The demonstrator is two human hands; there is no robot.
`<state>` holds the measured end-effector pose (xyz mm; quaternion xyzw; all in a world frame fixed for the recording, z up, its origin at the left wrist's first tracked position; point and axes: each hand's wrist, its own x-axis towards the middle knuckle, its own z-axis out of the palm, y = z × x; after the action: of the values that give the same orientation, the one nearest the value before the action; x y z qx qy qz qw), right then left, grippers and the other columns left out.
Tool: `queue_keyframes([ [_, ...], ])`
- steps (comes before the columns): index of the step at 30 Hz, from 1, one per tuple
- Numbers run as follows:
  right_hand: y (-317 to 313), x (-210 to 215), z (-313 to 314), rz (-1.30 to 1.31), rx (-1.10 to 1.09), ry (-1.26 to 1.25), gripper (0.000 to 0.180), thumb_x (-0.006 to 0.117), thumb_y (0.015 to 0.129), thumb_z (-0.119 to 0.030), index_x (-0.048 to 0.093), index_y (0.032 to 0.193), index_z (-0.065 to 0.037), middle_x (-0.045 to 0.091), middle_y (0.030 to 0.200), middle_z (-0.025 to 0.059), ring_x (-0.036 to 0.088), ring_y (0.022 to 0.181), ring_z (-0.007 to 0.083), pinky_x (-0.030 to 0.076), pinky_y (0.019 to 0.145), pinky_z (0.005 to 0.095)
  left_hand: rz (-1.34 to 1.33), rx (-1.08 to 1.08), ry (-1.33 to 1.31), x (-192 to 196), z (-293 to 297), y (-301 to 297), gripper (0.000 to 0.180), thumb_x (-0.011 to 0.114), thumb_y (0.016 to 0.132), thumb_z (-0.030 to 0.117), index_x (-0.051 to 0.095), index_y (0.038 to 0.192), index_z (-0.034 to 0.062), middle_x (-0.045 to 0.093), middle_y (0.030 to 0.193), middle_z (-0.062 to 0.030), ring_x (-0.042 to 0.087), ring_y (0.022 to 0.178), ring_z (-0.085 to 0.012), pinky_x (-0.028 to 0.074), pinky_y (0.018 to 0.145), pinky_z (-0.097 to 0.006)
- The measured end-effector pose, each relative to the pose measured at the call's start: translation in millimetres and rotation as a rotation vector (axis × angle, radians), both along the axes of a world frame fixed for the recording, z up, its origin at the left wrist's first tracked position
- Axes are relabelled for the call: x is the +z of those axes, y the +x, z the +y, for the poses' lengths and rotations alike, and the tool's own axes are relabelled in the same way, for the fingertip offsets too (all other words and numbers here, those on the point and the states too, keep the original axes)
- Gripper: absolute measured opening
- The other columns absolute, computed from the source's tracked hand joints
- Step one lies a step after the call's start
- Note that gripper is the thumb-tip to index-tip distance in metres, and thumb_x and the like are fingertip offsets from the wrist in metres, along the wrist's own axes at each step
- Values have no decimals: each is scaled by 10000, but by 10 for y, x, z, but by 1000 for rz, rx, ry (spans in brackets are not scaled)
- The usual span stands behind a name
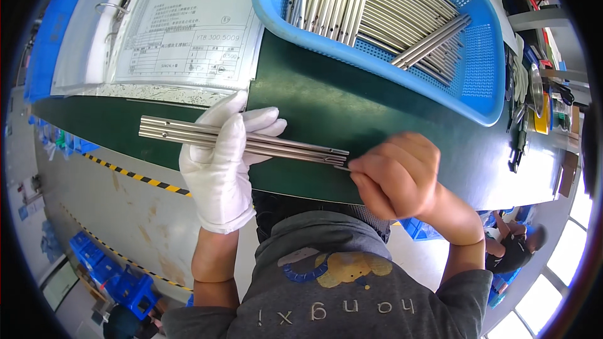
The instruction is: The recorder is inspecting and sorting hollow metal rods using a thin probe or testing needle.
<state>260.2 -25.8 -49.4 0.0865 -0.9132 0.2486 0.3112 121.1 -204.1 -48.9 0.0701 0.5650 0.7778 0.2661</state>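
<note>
My left hand [221,162], in a white glove, grips a small bundle of long silver metal tubes [169,130] held level over the green table top [326,113]. My bare right hand [396,176] is closed at the right end of the bundle, pinching a thin metal tool or pin [341,167] against the tube ends. What exactly the fingers pinch is too small to tell.
A blue perforated plastic basket [483,56] holding many more silver tubes [377,6] stands at the back right. An open ring binder with a printed sheet [188,25] lies at the back left. Small tools and clutter [524,107] sit along the right edge. Floor with yellow-black tape lies below left.
</note>
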Motion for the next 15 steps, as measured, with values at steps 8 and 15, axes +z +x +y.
queue_keyframes([
  [8,-31,-97,-49,-90,-9,-50,194,769,721,-86,619,841,-56,583,697,41,564,523,189,416,455,309,12,-29,21,-19,-33,-21,335,524,1010,84,520,1309,-67,697,1047,-243,718,925,-329,628,823,-427],
  [15,-26,-26,-94,-174,5,-8,207,757,712,-44,636,880,-36,608,668,57,557,487,211,406,440,331,39,-60,32,-34,-64,-19,346,521,1016,106,506,1317,-64,696,1053,-244,713,944,-334,623,835,-434],
])
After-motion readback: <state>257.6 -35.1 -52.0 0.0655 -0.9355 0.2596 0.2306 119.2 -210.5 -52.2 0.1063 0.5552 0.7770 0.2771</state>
